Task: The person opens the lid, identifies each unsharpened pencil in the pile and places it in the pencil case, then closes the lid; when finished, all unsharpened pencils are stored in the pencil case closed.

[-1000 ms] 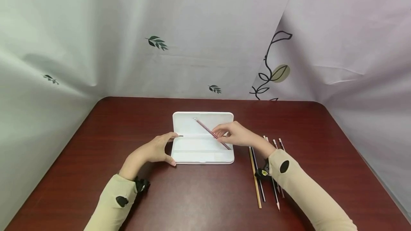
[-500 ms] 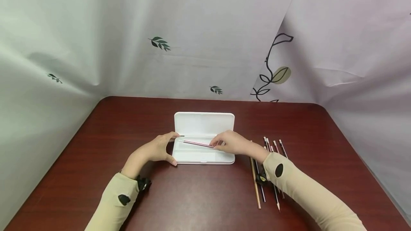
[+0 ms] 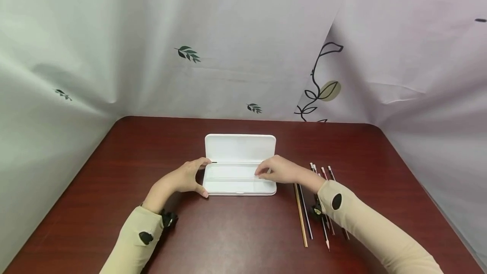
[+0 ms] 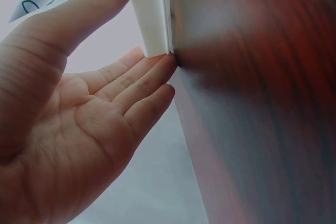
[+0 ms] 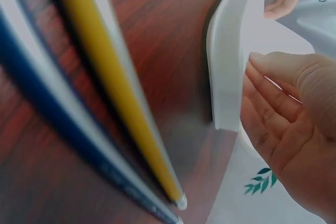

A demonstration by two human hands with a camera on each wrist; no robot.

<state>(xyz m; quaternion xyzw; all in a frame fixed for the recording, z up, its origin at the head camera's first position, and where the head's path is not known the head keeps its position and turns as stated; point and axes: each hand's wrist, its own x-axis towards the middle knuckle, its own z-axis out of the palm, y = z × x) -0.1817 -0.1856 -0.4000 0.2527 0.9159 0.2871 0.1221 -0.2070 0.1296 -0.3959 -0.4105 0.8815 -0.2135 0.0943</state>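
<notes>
White case (image 3: 233, 171) (just one), two hands (image 3: 182, 177) (image 3: 280, 170), one yellow pencil (image 5: 115, 80)

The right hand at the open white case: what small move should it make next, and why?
Probably lift the right hand from the white case toward the yellow pencil: that pencil lies on the table nearest the case's right end, and the left hand holds its left end. I cannot tell whether the right hand pinches anything.
</notes>
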